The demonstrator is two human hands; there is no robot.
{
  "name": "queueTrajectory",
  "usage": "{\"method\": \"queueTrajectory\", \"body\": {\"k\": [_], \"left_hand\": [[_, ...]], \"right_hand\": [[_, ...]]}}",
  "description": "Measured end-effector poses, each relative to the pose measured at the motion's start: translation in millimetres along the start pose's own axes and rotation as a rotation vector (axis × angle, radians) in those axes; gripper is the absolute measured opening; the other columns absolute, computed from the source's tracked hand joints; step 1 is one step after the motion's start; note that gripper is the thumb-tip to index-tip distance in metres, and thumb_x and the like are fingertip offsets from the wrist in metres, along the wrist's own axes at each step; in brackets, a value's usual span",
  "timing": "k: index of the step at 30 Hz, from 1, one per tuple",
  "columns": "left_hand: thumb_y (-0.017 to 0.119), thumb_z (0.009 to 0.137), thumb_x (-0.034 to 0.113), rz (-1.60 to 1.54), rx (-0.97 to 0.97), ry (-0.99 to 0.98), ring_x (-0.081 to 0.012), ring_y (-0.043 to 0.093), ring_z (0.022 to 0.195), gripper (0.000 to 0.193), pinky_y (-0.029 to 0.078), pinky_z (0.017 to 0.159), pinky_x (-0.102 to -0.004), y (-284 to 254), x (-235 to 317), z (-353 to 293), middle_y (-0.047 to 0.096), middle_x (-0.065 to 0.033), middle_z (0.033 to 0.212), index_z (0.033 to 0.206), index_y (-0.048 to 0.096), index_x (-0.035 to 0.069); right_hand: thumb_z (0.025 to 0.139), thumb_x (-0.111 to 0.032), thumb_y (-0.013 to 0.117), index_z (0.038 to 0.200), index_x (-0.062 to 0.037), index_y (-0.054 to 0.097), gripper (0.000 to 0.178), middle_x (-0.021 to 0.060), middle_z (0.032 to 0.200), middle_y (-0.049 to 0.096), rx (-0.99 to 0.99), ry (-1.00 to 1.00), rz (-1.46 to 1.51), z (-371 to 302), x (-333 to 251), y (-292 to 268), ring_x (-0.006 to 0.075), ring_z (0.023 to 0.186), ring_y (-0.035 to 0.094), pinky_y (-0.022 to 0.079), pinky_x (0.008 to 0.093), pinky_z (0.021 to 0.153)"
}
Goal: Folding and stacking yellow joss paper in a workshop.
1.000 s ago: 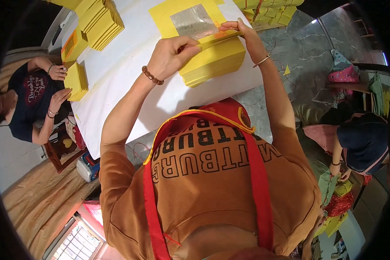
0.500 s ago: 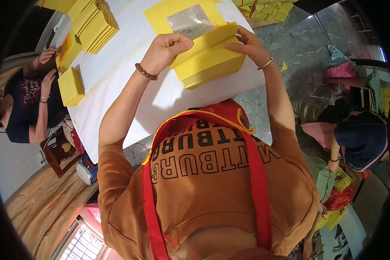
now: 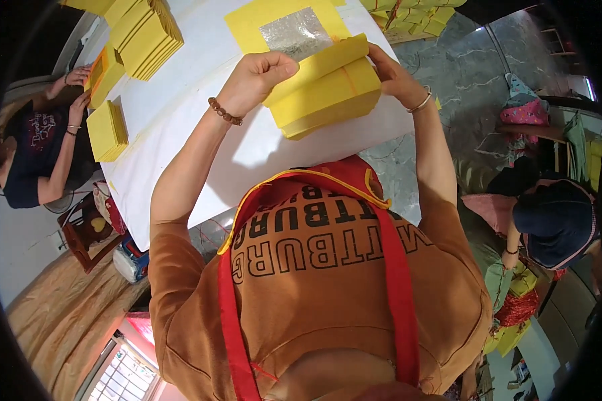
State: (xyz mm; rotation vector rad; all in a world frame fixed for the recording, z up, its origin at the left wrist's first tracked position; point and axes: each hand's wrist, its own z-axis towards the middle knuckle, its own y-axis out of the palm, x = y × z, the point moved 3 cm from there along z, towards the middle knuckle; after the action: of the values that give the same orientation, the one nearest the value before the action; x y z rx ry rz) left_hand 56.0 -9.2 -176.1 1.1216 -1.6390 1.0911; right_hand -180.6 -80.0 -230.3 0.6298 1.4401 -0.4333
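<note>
Yellow paper stack [image 3: 324,110] sits on the white-covered table [image 3: 174,120], near 12 o'clock in the view, with an orange streak across its upper face. Along its 12 o'clock edge stands a raised yellow flap [image 3: 331,61]; whether it is 1 sheet or several, I cannot tell.

The left hand [image 3: 259,79], between 9 and 10 o'clock of the stack, has its thumb and fingers clamped on the flap's end; a brown beaded bracelet [image 3: 225,111] circles that wrist. The right hand [image 3: 393,75], between 2 and 3 o'clock, has its thumb apart from its fingers at the opposite end; whether it grips anything, I cannot tell. A pale bangle [image 3: 419,99] rings this wrist.

At the stack's 11 o'clock lies a flat yellow sheet [image 3: 246,30] bearing a silver patch [image 3: 294,32]. Toward the view's 10 o'clock, a co-worker's 2 hands touch a yellow-and-orange bundle [image 3: 106,75], beside a taller yellow pile [image 3: 144,43]. Folded yellow pieces [image 3: 418,19] lie at 1 o'clock.
</note>
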Motion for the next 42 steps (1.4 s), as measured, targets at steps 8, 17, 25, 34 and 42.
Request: {"method": "queueTrajectory", "body": {"k": [8, 17, 25, 34, 42], "left_hand": [[0.056, 0.088, 0.023, -0.022, -0.036, -0.050, 0.0005, 0.047, 0.064, 0.017, 0.036, 0.055, -0.0171, -1, 6, -2, 0.055, 0.0071, 0.072, 0.086, 0.062, 0.007], [0.054, 0.089, 0.017, -0.423, 0.128, 0.045, -0.0057, 0.052, 0.075, 0.016, 0.043, 0.068, -0.0208, -5, -11, -2, 0.058, -0.0001, 0.083, 0.090, 0.058, 0.002], [0.054, 0.086, 0.013, -0.357, 0.014, -0.029, -0.0065, 0.055, 0.069, 0.013, 0.044, 0.065, -0.0208, -3, 2, -4, 0.061, -0.0006, 0.078, 0.086, 0.060, 0.002], [0.055, 0.084, 0.012, -0.277, 0.001, -0.049, -0.0053, 0.053, 0.065, 0.012, 0.043, 0.062, -0.0200, -8, -5, -1, 0.060, 0.0006, 0.075, 0.084, 0.062, 0.002], [0.053, 0.083, 0.013, -0.195, 0.000, -0.037, -0.0044, 0.048, 0.062, 0.014, 0.039, 0.061, -0.0194, -3, 2, -3, 0.057, 0.0024, 0.072, 0.083, 0.062, 0.001]], "right_hand": [[0.090, -0.026, 0.049, 0.134, -0.0056, 0.035, 0.050, 0.0040, 0.130, 0.044, 0.139, 0.162, 0.032, 7, -4, 0, 0.0141, 0.119, 0.041, 0.030, 0.0271, 0.100], [0.082, -0.016, 0.058, 0.133, -0.0127, 0.039, 0.054, 0.0037, 0.135, 0.039, 0.185, -0.132, -0.073, 11, -3, 2, 0.0151, 0.126, 0.033, 0.027, 0.0284, 0.103], [0.083, -0.014, 0.057, 0.132, -0.0120, 0.041, 0.052, 0.0041, 0.138, 0.036, 0.203, -0.071, -0.048, 10, -3, 4, 0.0146, 0.129, 0.030, 0.027, 0.0290, 0.104], [0.086, -0.011, 0.052, 0.132, -0.0110, 0.041, 0.047, 0.0035, 0.137, 0.036, 0.165, -0.152, -0.013, 12, -1, 4, 0.0131, 0.124, 0.037, 0.034, 0.0268, 0.100], [0.085, -0.008, 0.052, 0.132, -0.0107, 0.041, 0.048, 0.0043, 0.138, 0.035, 0.180, -0.137, -0.054, 12, 0, 2, 0.0144, 0.126, 0.035, 0.033, 0.0278, 0.101]]}}
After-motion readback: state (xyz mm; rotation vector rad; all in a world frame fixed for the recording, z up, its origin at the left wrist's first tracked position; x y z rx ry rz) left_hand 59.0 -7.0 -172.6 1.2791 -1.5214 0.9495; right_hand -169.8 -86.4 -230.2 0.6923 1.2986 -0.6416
